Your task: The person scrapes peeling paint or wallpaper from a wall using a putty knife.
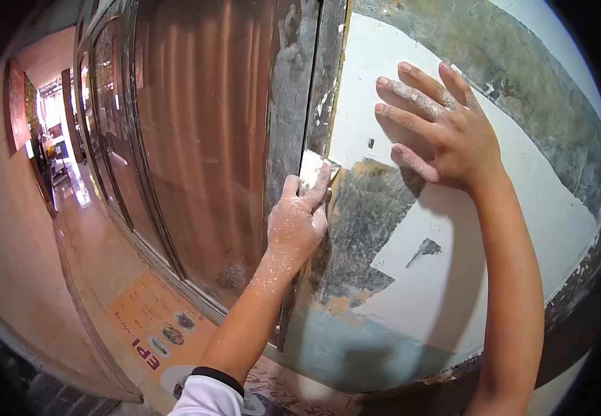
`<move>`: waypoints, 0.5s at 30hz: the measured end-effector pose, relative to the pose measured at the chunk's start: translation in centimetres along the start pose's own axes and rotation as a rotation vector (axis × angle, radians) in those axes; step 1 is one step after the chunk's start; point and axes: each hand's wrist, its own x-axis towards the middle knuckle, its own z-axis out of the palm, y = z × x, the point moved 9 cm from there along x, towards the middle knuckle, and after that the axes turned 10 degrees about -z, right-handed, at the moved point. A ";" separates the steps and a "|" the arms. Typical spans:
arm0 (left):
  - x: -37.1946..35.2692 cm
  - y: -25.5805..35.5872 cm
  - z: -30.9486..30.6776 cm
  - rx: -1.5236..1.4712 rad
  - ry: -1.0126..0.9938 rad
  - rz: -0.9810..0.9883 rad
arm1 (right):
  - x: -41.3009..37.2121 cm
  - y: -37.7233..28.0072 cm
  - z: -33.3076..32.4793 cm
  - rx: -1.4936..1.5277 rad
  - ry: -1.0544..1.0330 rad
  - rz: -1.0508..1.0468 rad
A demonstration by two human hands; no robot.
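Note:
My left hand (297, 225), dusted with white powder, is closed around a scraper (311, 172). Its white-smeared blade points up, with a corner against the wall edge beside the dark door frame (292, 83); the handle is hidden in my grip. My right hand (446, 132) rests on the wall with its fingers spread, and white dust coats some of them. Under it, white paint or filler (370, 76) covers part of the wall. Between my hands lies a bare, grey-green patch (363, 229) with ragged edges, where the white layer is absent.
Left of the frame is a glass panel (203, 139) with a brown curtain behind it. An orange printed banner (155, 326) lies on the floor below. A narrow passage (79, 194) runs back at the far left, alongside a pale wall (9, 229).

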 end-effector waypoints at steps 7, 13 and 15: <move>0.3 0.0 -0.3 0.071 -0.036 0.008 | -0.1 0.0 0.0 0.002 0.002 -0.004; 0.1 0.1 -0.6 0.051 -0.048 0.028 | 0.0 -0.1 0.1 -0.004 0.016 -0.024; 0.6 0.2 -0.4 0.092 -0.054 0.019 | 0.0 0.0 0.1 0.008 0.021 -0.033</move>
